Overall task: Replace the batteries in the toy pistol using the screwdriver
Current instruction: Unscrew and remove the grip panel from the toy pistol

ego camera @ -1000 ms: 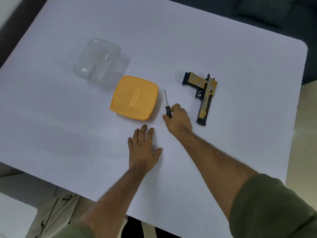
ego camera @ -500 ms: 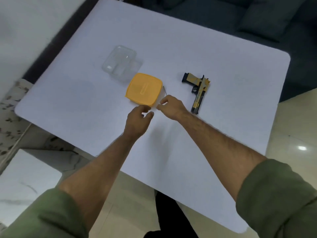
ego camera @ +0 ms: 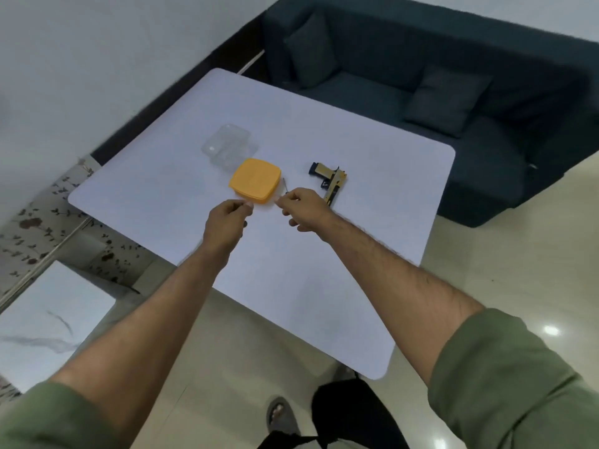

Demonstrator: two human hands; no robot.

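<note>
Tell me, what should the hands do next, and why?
Probably the left hand should reach across for the toy pistol. The right hand seems to hold the screwdriver already, while the pistol lies untouched on the table.

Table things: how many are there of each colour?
Orange: 1, the orange lid
Clear: 1, the clear plastic container
Yellow and black: 1, the toy pistol
Black-handled: 1, the screwdriver, at the right hand
Total: 4
</note>
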